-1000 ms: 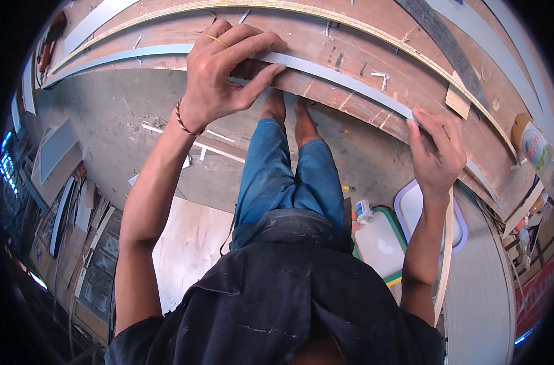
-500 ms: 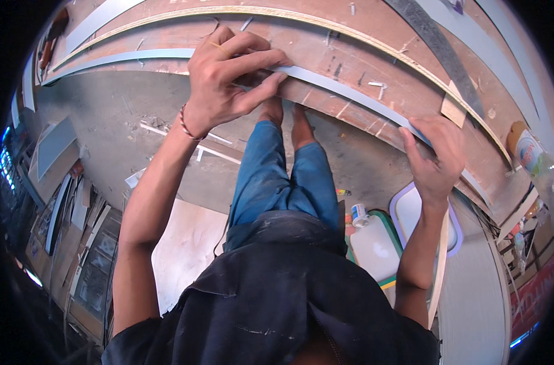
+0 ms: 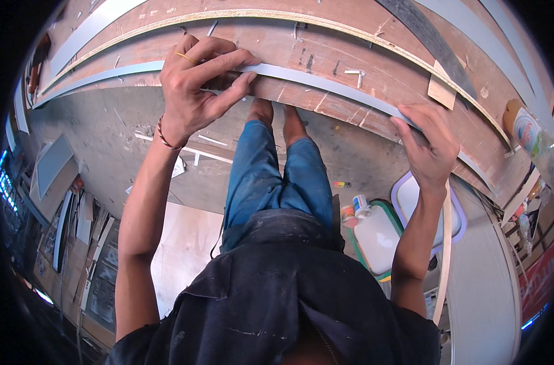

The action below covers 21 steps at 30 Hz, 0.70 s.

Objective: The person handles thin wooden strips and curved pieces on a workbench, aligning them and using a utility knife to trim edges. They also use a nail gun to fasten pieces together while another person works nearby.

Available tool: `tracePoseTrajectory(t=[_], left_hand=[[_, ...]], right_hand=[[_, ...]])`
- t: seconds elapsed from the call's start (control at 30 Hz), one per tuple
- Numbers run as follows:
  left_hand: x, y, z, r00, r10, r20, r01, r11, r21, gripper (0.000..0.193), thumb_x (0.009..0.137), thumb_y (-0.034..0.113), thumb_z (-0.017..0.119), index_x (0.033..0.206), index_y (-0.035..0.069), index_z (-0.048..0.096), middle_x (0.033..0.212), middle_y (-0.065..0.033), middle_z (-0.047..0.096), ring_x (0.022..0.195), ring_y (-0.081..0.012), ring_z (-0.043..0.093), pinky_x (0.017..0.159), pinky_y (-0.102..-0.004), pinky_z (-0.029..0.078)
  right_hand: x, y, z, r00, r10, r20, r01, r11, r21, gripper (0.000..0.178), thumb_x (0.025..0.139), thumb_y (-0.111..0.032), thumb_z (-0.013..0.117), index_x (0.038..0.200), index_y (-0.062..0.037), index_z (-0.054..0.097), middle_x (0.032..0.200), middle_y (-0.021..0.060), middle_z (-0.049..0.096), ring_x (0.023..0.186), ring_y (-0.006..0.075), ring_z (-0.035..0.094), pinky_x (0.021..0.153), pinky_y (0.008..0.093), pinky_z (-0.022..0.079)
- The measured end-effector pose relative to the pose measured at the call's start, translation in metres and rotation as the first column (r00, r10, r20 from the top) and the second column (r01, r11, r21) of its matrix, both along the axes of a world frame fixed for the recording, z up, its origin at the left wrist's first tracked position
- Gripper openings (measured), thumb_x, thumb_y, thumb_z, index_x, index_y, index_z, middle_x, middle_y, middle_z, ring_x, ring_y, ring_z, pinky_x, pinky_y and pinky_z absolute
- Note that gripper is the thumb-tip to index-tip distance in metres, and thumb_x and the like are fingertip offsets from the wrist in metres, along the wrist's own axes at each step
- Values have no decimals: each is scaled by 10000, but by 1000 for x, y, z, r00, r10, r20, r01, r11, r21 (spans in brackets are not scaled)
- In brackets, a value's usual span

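Note:
A long, narrow, pale grey strip (image 3: 325, 86) lies along the near edge of a worn wooden workbench (image 3: 277, 45). My left hand (image 3: 199, 85) pinches it between thumb and fingertips, left of the middle. Farther right, my right hand (image 3: 430, 141) grips the same strip, its thumb on the near side and its fingers over the top. Between the hands the strip runs along the bench edge, and it continues beyond each hand. Just behind it, a longer light wood strip (image 3: 252, 14) curves across the bench.
Pale panels (image 3: 94, 33), a dark grey strip (image 3: 426, 36), a small wood block (image 3: 441, 88) and white scraps are on the bench. A plastic bottle (image 3: 526, 128) stands at right. Below are plastic lids (image 3: 377, 240), a white board (image 3: 186, 249) and stacked offcuts (image 3: 76, 219).
The view has shifted, so the bench and my left hand appear farther left. Both hands keep their pinch on the pale grey strip, with little movement along it.

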<state>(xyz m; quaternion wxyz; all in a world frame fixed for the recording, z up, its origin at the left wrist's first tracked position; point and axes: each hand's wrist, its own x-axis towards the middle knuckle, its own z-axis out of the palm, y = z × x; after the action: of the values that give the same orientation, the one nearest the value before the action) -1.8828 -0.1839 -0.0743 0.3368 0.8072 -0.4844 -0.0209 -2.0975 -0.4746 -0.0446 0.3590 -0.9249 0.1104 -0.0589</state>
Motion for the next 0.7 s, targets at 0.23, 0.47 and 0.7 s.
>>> tracePoseTrajectory(t=[0.23,0.47,0.7], left_hand=[[1,-4,7,992,64,-109,-65,998,-5,403,688,114,844,1084,128,775,842,-11,715,705,-150,571,639,-290,497],[-1,-2,14,975,91,-201,-97,995,-16,426,692,164,875,1096,111,750,797,-21,697,731,-159,607,667,-305,513],[-5,-11,19,933,180,-311,-116,970,213,276,772,307,832,957,112,770,800,-60,675,743,-222,586,704,-343,470]], right_hand=[[2,-1,-8,997,-17,75,17,1000,3,207,741,11,823,934,-1,748,850,99,705,752,211,651,675,305,510],[-6,-2,-8,997,-45,62,42,998,53,218,736,25,821,940,-2,750,845,106,707,773,214,671,692,294,521],[-10,2,-12,996,-63,60,57,994,93,139,798,-43,778,928,-14,739,912,128,724,840,286,691,748,366,538]])
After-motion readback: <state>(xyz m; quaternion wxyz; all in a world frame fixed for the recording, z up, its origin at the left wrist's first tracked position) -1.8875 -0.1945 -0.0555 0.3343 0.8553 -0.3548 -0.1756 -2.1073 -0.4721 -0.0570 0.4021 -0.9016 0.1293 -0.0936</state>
